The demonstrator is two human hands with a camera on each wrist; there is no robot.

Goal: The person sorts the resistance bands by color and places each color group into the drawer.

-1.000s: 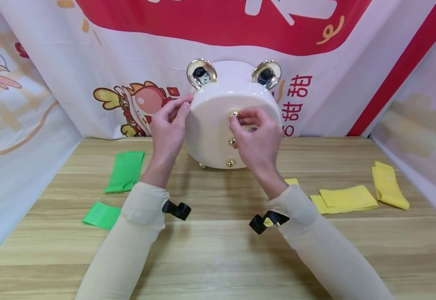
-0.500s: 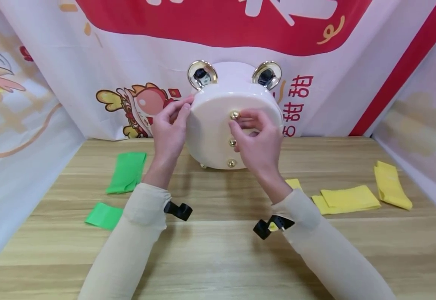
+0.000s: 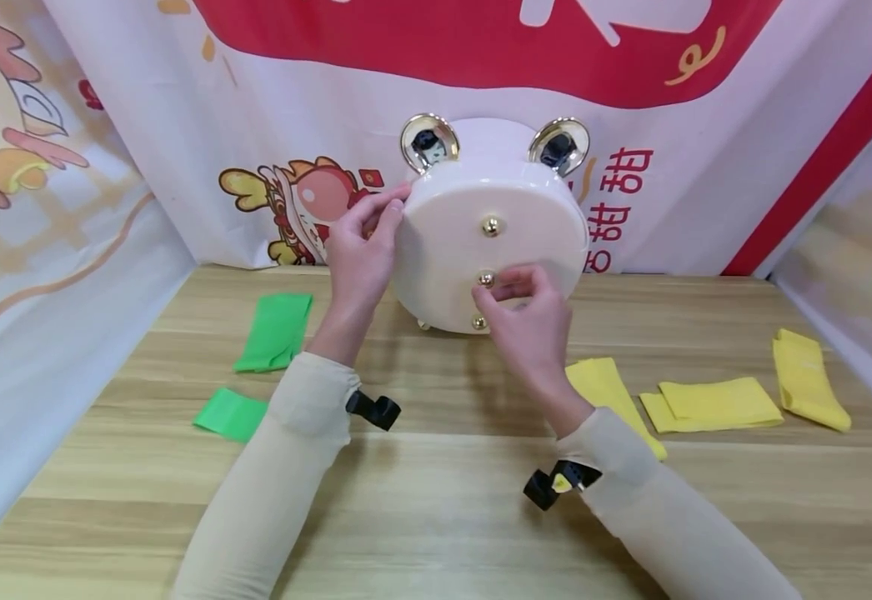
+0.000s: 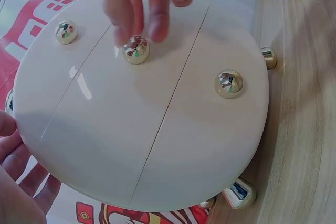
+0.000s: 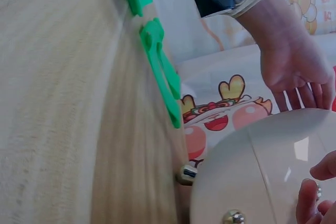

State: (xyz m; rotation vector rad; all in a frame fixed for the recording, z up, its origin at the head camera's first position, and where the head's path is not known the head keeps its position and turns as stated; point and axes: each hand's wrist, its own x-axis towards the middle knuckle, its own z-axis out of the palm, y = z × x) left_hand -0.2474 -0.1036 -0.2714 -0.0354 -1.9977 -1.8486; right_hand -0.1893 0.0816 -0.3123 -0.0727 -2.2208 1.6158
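At the middle knob (image 3: 485,278), right fingers (image 3: 524,276) perhaps pinch.

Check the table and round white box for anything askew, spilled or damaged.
No spill or damage shows on the table or the white box. The yellow cloths on the right look somewhat untidy, since they lie at differing angles.

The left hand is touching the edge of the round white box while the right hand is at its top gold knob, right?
Not quite: you've misplaced the right hand. The head view shows it at the middle gold knob, while the left hand is touching the edge of the round white box.
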